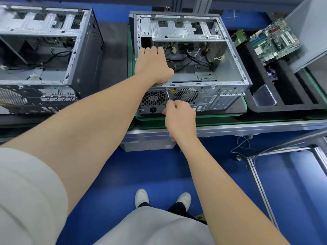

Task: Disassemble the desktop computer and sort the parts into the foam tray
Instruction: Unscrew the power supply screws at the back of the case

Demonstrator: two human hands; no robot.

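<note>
Two hands at the desktop case (235, 55) by the front edge of the bench (247, 127). Right hand (179, 117) fisted round a screwdriver (168, 95), tip on a rear-panel screw (166, 89); left hand (153, 65) inside, fingertips hidden, grip unclear. Keep shaft square; brace power supply (153, 103).

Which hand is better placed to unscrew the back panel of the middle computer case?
Right. The right hand grips the screwdriver, its tip at the rear panel; the left hand reaches into the case, away from that panel.
</note>
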